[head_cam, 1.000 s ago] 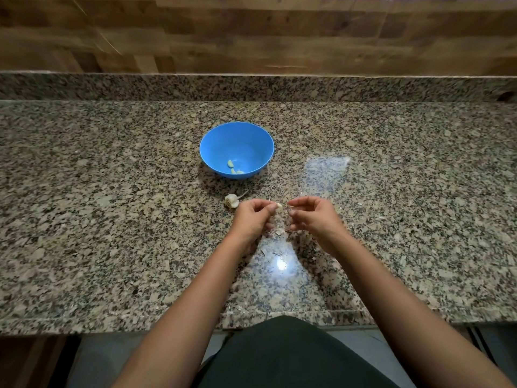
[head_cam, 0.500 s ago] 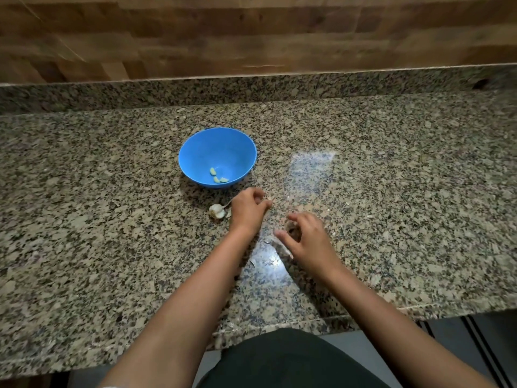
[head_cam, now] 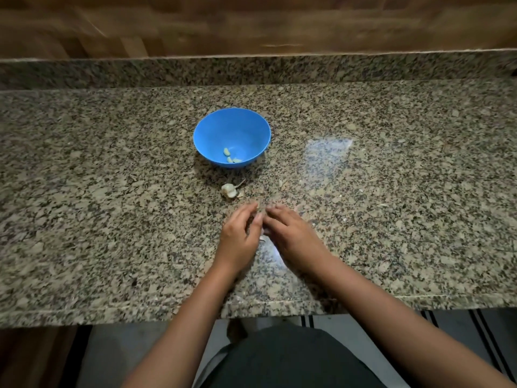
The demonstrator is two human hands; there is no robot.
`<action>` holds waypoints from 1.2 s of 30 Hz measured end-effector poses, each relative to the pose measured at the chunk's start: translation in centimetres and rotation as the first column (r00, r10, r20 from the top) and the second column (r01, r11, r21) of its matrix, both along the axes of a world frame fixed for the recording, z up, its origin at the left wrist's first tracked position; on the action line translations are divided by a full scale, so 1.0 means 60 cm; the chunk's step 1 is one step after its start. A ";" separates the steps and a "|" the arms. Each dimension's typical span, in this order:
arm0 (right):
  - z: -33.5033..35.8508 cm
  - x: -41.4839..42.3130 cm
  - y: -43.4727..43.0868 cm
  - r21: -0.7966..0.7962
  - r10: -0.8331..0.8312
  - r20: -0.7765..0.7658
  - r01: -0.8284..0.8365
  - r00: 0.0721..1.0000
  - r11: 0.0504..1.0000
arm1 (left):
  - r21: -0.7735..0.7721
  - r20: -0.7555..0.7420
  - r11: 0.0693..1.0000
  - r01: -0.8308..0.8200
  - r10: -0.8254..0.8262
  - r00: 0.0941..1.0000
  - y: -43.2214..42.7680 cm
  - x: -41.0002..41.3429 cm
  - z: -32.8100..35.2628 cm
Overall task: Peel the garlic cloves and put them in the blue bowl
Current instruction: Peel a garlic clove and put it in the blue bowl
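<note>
Your left hand (head_cam: pixel 237 236) and right hand (head_cam: pixel 292 233), apart a moment ago, meet again, fingers curled; whether they grip anything is hidden. Peeling likely resumes.

Speckled granite table (head_cam: pixel 112 219) spanning mid frame w/ granite upstand (head_cam: pixel 167 71) behind; wood-plank wall (head_cam: pixel 251 23) running across top. Light patch (head_cam: pixel 327 155) glaring at centre. Grey floor (head_cam: pixel 126 354) showing at bottom, striped rug (head_cam: pixel 489 331) lower right.

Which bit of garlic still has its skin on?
The white garlic piece on the counter beside the blue bowl; the cloves inside it are bare.
</note>
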State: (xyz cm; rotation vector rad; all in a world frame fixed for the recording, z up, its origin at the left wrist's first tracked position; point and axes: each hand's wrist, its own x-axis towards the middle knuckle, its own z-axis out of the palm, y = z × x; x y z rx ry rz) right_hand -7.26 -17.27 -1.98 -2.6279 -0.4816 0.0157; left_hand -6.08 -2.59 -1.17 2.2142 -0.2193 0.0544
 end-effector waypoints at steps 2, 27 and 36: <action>0.000 -0.015 -0.009 0.053 0.025 0.076 -0.029 0.997 0.998 | 0.052 -0.016 0.998 0.047 -0.047 0.999 0.005 -0.014 -0.003; 0.055 -0.080 -0.227 0.494 -0.847 -0.441 0.868 0.296 0.047 | 0.625 -0.137 0.519 0.583 -0.662 0.737 -0.314 0.078 -0.016; 0.052 -0.085 -0.228 0.538 -0.783 -0.500 0.841 0.370 0.054 | 0.486 0.020 0.579 0.655 -0.756 0.654 -0.291 0.061 -0.010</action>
